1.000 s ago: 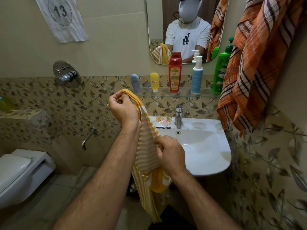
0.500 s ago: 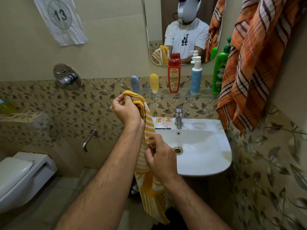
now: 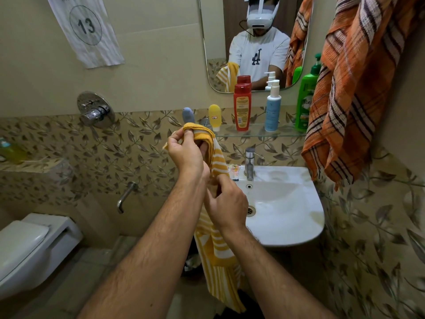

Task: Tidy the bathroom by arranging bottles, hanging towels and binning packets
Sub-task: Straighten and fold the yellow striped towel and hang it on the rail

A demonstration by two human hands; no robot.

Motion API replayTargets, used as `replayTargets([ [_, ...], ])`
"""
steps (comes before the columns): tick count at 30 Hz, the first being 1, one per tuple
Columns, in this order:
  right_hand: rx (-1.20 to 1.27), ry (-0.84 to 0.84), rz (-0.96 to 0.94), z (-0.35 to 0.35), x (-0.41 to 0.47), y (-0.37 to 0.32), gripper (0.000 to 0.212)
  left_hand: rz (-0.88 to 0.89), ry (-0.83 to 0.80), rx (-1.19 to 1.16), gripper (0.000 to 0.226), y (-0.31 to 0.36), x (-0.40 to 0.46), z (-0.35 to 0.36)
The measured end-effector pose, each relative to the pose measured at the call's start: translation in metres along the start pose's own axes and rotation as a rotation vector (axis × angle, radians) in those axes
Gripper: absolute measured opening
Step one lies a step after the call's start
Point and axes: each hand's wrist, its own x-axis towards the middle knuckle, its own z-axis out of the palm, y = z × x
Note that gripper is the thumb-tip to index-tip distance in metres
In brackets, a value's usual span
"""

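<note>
A yellow and white striped towel [image 3: 218,254] hangs down in front of the sink. My left hand [image 3: 184,153] grips its top end at about shelf height. Just below, my right hand [image 3: 226,203] pinches the towel's edge near my left wrist. On the glass shelf [image 3: 287,131] stand a small blue-grey bottle [image 3: 188,114], a yellow bottle [image 3: 214,117], a red bottle [image 3: 242,107], a blue pump bottle [image 3: 272,107] and a green pump bottle [image 3: 304,100]. Small orange packets [image 3: 233,169] lie on the sink rim beside the tap. An orange checked towel [image 3: 349,88] hangs at the right.
A white sink [image 3: 287,203] with a chrome tap [image 3: 249,163] is mounted right of my hands. At the lower left is a toilet [image 3: 30,247]. The left wall carries a shower valve [image 3: 95,109], a spout [image 3: 125,196] and a ledge with a yellow bottle [image 3: 13,151]. A mirror [image 3: 253,42] hangs above the shelf.
My right hand has slid up the towel from its middle to just under my left wrist. My left hand still holds the top end at about the same place.
</note>
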Motion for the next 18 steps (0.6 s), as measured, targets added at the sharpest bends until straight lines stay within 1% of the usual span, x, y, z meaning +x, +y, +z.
replayTargets([
  [2,-0.013,0.034,0.044,0.001,0.007,-0.002,0.046,-0.007,-0.011,-0.002,0.01,-0.002,-0.003,0.0],
  [3,-0.02,0.044,0.064,0.001,0.009,-0.002,0.044,-0.007,-0.015,-0.002,0.01,-0.002,-0.004,0.001],
  [6,-0.038,0.07,0.096,0.001,0.016,-0.003,0.029,-0.005,-0.015,0.001,0.011,-0.004,-0.006,0.001],
  [8,-0.06,0.044,0.112,0.001,0.018,-0.001,0.016,0.0,-0.012,0.007,0.01,-0.004,-0.004,0.0],
  [11,-0.067,0.038,0.112,0.0,0.017,0.002,0.025,0.018,0.004,0.005,0.01,-0.002,0.002,-0.003],
  [13,-0.072,0.032,0.094,-0.003,0.014,0.004,0.025,0.035,0.03,0.013,0.01,0.0,0.007,-0.006],
  [18,-0.136,0.026,0.051,-0.012,0.008,0.009,0.032,0.076,0.062,0.054,0.012,0.002,0.014,-0.013],
])
